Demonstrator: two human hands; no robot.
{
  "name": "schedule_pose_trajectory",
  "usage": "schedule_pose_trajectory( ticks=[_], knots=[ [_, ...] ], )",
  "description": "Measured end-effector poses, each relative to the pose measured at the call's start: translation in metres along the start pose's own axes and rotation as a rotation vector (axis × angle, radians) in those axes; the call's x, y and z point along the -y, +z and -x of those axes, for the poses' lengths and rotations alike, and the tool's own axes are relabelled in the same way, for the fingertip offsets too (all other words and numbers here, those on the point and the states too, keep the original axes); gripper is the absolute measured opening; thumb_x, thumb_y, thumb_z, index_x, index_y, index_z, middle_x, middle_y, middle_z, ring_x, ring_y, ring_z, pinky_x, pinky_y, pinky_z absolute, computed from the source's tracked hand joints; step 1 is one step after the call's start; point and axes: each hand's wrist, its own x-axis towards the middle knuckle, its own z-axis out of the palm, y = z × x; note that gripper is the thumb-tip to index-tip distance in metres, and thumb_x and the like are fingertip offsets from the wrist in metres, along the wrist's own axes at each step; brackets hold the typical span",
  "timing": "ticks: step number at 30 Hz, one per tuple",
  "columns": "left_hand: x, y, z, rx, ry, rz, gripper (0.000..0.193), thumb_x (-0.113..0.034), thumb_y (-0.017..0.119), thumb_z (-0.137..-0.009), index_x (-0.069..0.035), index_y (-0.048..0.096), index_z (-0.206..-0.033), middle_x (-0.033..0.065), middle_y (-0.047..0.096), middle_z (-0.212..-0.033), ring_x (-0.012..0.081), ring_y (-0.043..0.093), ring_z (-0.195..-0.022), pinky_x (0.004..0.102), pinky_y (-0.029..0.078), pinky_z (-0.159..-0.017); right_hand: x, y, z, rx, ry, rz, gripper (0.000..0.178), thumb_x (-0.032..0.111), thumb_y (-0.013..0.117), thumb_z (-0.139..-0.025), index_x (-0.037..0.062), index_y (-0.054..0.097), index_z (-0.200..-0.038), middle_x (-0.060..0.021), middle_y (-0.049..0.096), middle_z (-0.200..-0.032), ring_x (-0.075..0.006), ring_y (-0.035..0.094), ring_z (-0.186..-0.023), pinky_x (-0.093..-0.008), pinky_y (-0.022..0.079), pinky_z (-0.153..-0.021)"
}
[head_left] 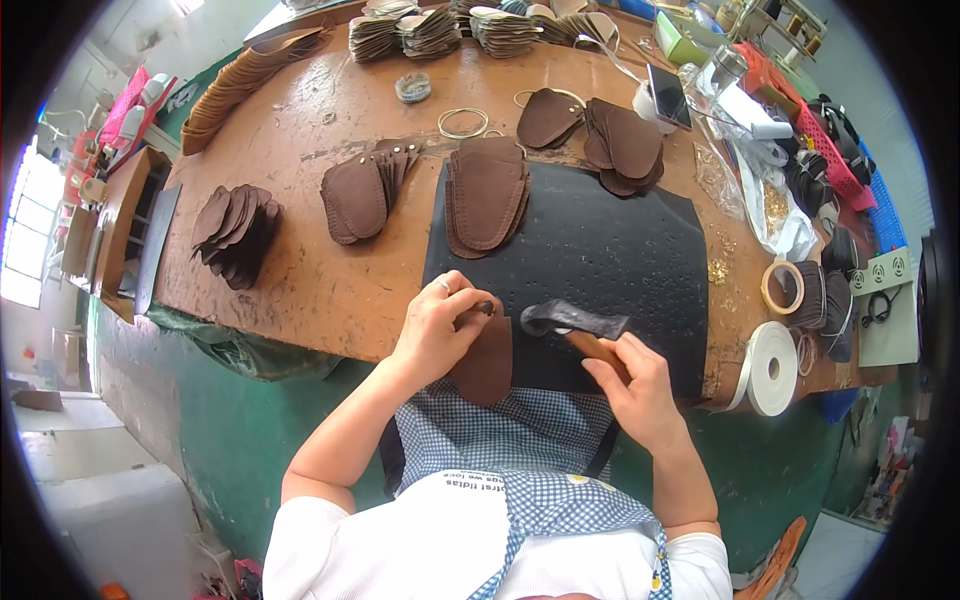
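Note:
My right hand (pixel 642 388) is wrapped round the wooden handle of a hammer (pixel 590 347), whose dark head (pixel 543 319) is raised over the black mat (pixel 640 270). Beside it on the left, my left hand (pixel 440 325) pinches a small dark tool (pixel 485 308), its lower end hidden by the fingers. Under that hand lies a brown leather piece (pixel 487 368), its rounded end reaching past the mat's near edge. A stack of stitched brown leather pieces (pixel 487 195) rests at the mat's far left.
More brown leather stacks (pixel 372 195) lie left on the worn wooden table (pixel 300 290). A roll of white tape (pixel 770 368) stands at the right edge. Beyond the mat are a small round tin (pixel 412 88), a phone (pixel 669 97) and looped cord (pixel 462 123).

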Motion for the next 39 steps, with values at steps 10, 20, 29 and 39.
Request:
schedule_pose_trajectory(
  ticks=[10,20,29,39],
  knots=[
    [0.007,0.008,-0.001,0.004,-0.094,0.052,0.022,0.003,0.074,-0.079,-0.007,0.078,-0.099,0.0056,0.059,-0.085,0.0186,0.059,-0.076,0.0305,0.050,-0.067,0.001,0.009,-0.002,0.050,-0.052,-0.001,0.020,0.009,0.073,-0.090,-0.0068,0.063,-0.097,-0.0130,0.057,-0.082,-0.0232,0.056,-0.063,-0.0335,0.044,-0.057],
    [0.009,0.012,0.001,-0.032,-0.090,-0.007,0.023,0.004,0.075,-0.075,-0.007,0.078,-0.095,0.0055,0.059,-0.082,0.0185,0.060,-0.075,0.0302,0.050,-0.067,0.003,0.008,-0.003,0.074,-0.052,0.033,0.020,0.010,0.073,-0.090,-0.0068,0.064,-0.099,-0.0131,0.058,-0.083,-0.0236,0.058,-0.064,-0.0340,0.045,-0.058],
    [0.002,0.019,0.006,-0.123,-0.116,0.010,0.022,0.005,0.074,-0.075,-0.004,0.077,-0.094,0.0060,0.060,-0.082,0.0188,0.061,-0.076,0.0295,0.051,-0.067,0.003,0.008,-0.003,0.065,-0.077,0.054,0.021,0.011,0.072,-0.091,-0.0071,0.064,-0.099,-0.0133,0.058,-0.083,-0.0239,0.057,-0.063,-0.0336,0.045,-0.057],
    [-0.001,-0.004,-0.007,-0.101,-0.244,0.312,0.011,-0.007,0.070,-0.093,-0.002,0.073,-0.103,-0.0042,0.055,-0.085,0.0053,0.049,-0.076,0.0217,0.042,-0.071,0.003,0.009,-0.002,0.047,-0.081,0.059,0.021,0.011,0.072,-0.091,-0.0073,0.065,-0.099,-0.0141,0.059,-0.084,-0.0252,0.059,-0.064,-0.0340,0.046,-0.058]
  ],
)
